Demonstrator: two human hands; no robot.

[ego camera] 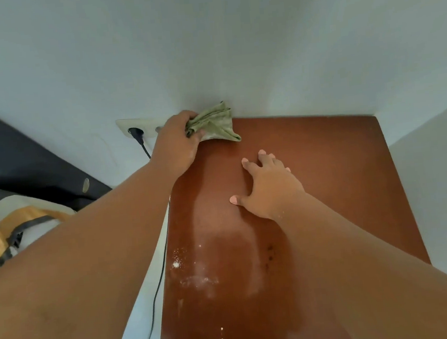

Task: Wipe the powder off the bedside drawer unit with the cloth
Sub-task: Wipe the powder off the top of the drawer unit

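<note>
The reddish-brown top of the bedside drawer unit [324, 166] fills the middle of the head view, set against a white wall. My left hand [177, 146] grips a bunched green cloth [214, 124] at the unit's far left corner, against the wall. My right hand [270, 187] lies flat on the top near its middle, fingers spread, holding nothing. White powder [197, 279] is smeared and speckled over the near left part of the top, between my forearms.
A wall socket [132, 127] with a black plug sits left of the unit, and its black cable [159, 280] hangs down beside the unit's left edge. A dark headboard [27, 165] and patterned bedding [11, 228] lie at the left. A white wall stands close on the right.
</note>
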